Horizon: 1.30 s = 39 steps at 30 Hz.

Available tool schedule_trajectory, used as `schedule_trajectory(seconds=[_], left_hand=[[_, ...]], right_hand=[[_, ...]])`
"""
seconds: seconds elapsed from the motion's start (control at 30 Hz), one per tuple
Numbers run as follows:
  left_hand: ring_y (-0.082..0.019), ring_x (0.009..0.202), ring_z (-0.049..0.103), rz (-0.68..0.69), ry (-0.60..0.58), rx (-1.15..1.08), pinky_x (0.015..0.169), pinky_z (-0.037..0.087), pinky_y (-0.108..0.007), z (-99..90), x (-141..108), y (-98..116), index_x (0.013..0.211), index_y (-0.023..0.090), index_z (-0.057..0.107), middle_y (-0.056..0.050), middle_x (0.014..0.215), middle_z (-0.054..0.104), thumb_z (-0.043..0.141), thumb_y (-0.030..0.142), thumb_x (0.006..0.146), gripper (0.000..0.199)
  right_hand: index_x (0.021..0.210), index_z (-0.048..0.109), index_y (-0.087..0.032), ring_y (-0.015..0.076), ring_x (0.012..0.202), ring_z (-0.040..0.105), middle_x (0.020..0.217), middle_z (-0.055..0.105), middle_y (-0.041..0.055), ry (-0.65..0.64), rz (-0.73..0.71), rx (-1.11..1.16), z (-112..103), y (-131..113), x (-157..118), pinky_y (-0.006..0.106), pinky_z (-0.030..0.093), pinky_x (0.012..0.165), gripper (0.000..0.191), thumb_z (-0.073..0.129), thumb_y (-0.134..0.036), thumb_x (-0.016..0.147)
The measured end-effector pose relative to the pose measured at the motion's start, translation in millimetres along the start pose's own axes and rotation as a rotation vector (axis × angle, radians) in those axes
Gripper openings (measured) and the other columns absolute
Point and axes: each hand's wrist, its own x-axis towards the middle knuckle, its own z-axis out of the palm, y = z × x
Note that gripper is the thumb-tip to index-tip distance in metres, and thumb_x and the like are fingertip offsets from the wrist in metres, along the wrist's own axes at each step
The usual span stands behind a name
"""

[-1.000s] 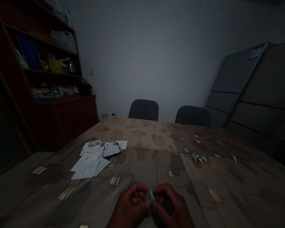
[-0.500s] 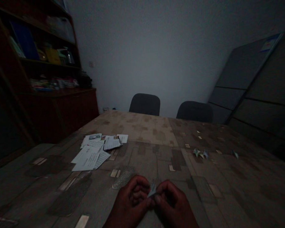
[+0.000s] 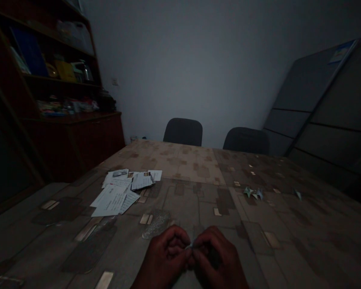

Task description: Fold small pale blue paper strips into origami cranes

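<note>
Near the table's front edge, my left hand (image 3: 168, 255) and my right hand (image 3: 218, 255) meet fingertip to fingertip. Both pinch a small pale piece of paper (image 3: 190, 245), mostly hidden by the fingers. To the left lies a loose pile of printed white papers (image 3: 112, 198). Several small folded paper pieces (image 3: 253, 193) stand together on the right, and a single one (image 3: 297, 194) sits farther right.
The table (image 3: 180, 200) has a patterned cloth. Two dark chairs (image 3: 183, 131) (image 3: 246, 140) are behind it. A wooden cabinet (image 3: 93, 138) with filled shelves is at the left; a grey panelled piece (image 3: 303, 88) leans into view at the right.
The fingertips have closed in over the small paper, and less of it shows now. My right hand has shifted slightly left. The paper pile and the folded pieces have not moved.
</note>
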Motion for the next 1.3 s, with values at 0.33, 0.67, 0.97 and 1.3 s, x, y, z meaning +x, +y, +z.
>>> schedule_trajectory(seconds=[0.33,0.67,0.97,1.3], left_hand=[[-0.015,0.053,0.066,-0.028,0.099,0.059,0.053,0.047,-0.021,0.7,-1.0,14.7,0.067,0.017,0.063,-0.001,0.055,0.071,0.070,0.018,0.066,0.008],[-0.013,0.065,0.073,0.584,0.003,0.743,0.065,0.051,-0.017,-14.3,-5.0,23.4,0.080,0.022,0.073,0.002,0.072,0.077,0.060,0.011,0.079,0.017],[-0.015,0.063,0.070,0.467,0.017,0.706,0.062,0.052,-0.018,-8.1,-7.2,30.6,0.077,0.023,0.071,0.003,0.068,0.074,0.061,0.011,0.077,0.015],[-0.018,0.063,0.071,0.402,0.031,0.611,0.062,0.050,-0.022,-3.4,-12.2,32.3,0.074,0.025,0.073,0.000,0.070,0.077,0.066,0.016,0.079,0.012]], right_hand=[[0.080,0.065,-0.018,0.0169,0.069,0.057,0.072,0.060,0.0013,0.048,0.050,0.127,-4.1,-0.8,0.4,0.025,0.042,0.063,0.009,0.057,-0.018,0.084],[0.055,0.054,-0.016,0.0075,0.041,0.032,0.045,0.041,-0.0050,-0.194,0.602,0.620,8.1,0.4,1.1,0.021,0.021,0.042,0.069,0.051,-0.082,0.074],[0.072,0.059,-0.016,0.0086,0.048,0.036,0.053,0.046,-0.0057,-0.097,0.662,0.746,6.6,-3.8,0.4,0.020,0.024,0.045,0.052,0.076,-0.064,0.064],[0.088,0.063,-0.018,0.0124,0.062,0.042,0.068,0.050,-0.0040,0.034,0.483,0.553,-2.5,-9.2,2.0,0.023,0.034,0.057,0.029,0.074,-0.037,0.070]])
